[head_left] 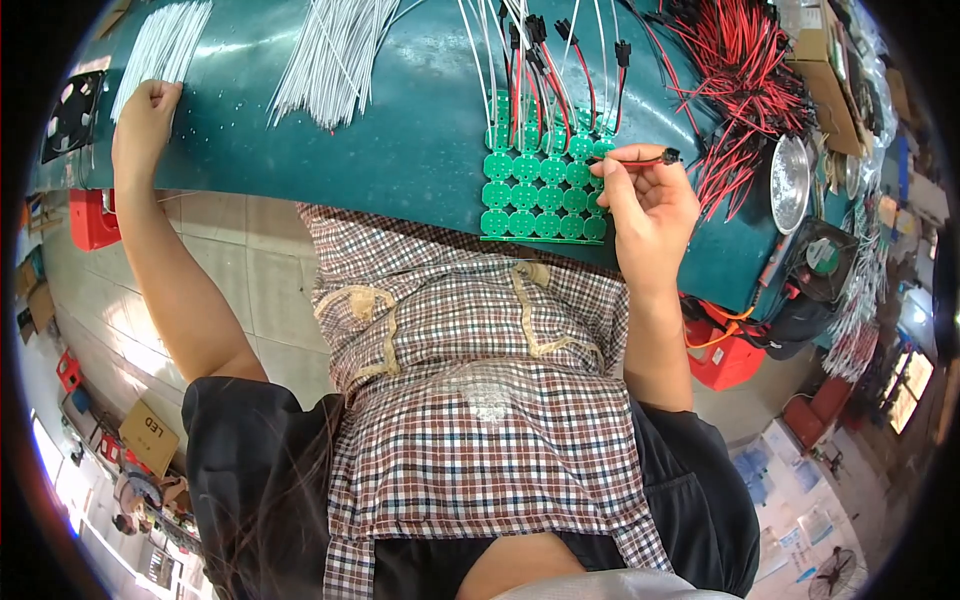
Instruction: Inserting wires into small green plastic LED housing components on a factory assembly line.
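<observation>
My left hand (146,128) is at the near end of a bundle of white wires (165,40) on the far left of the table. Its fingers are closed on the wire ends; how many they pinch is hidden. On the right, my right hand (652,205) holds a red-and-black wire lead with a black connector (670,157), which sticks out beyond the fingers. The lead's other end is close to the right edge of a panel of round green circuit boards (538,196). White wires and red-and-black leads with black connectors (538,30) rise from the panel's far rows.
A second white wire bundle (335,60) lies left of the panel on the green tabletop (420,150). To the right are a heap of red-and-black leads (745,75), a shallow metal dish (789,185) and a soldering iron (772,262). Black fans (72,115) (822,258) stand at both sides.
</observation>
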`<control>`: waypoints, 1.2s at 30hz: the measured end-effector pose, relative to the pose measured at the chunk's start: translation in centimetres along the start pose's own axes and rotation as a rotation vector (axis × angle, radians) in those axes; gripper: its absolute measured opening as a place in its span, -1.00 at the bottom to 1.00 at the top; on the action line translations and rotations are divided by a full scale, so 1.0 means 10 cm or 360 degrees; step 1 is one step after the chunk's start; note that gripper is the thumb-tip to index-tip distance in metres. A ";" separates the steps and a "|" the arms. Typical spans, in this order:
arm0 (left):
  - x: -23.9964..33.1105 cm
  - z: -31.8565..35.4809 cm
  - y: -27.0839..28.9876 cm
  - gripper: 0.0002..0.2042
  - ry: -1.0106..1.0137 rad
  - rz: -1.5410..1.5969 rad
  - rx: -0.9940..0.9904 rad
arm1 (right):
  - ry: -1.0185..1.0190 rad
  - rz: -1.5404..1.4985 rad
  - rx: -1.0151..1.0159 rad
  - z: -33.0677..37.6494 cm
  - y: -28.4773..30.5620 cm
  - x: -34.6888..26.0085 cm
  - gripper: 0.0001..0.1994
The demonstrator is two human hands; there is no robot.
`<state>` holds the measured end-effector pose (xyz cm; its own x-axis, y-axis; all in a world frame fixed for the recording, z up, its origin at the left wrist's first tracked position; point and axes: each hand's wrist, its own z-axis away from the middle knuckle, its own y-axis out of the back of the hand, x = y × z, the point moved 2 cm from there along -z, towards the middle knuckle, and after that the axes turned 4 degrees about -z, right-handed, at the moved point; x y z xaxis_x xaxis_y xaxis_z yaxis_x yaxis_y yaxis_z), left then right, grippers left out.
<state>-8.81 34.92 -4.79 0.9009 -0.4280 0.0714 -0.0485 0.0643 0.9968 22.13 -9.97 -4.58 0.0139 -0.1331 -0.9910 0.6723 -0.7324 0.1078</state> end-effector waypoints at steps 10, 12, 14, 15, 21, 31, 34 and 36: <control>0.70 0.46 0.29 -0.63 0.0072 0.0318 0.0247 | 0.0044 0.0027 0.0090 -0.03 -0.03 0.00 -0.93; 0.97 0.59 0.30 -0.64 0.0033 0.0508 0.0207 | 0.0059 0.0039 0.0089 -0.02 -0.02 0.01 -0.92; 1.23 0.72 0.29 -0.66 -0.0051 0.0821 0.0001 | 0.0078 0.0033 0.0080 -0.03 -0.03 0.02 -0.92; 1.36 0.77 0.29 -0.66 -0.0039 0.0812 0.0010 | 0.0080 0.0023 0.0065 -0.03 -0.04 0.01 -0.92; 1.88 0.81 0.13 -0.61 -0.0104 0.0935 -0.0191 | 0.0075 0.0001 0.0075 -0.02 -0.02 0.02 -0.91; 1.79 0.77 0.07 -0.69 -0.0167 0.1065 -0.0405 | 0.0100 -0.0020 0.0084 -0.02 -0.01 0.06 -0.91; 1.74 0.78 0.06 -0.69 -0.0173 0.1124 -0.0401 | 0.0075 -0.0005 0.0081 -0.02 -0.01 0.06 -0.91; 1.74 0.84 0.11 -0.68 -0.0172 0.1113 -0.0391 | 0.0089 -0.0011 0.0071 -0.02 -0.02 0.05 -0.91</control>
<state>3.14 19.95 -2.10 0.6472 -0.2988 0.7013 -0.4854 0.5479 0.6813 22.19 -9.78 -5.08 0.0516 -0.0917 -0.9944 0.6387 -0.7625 0.1034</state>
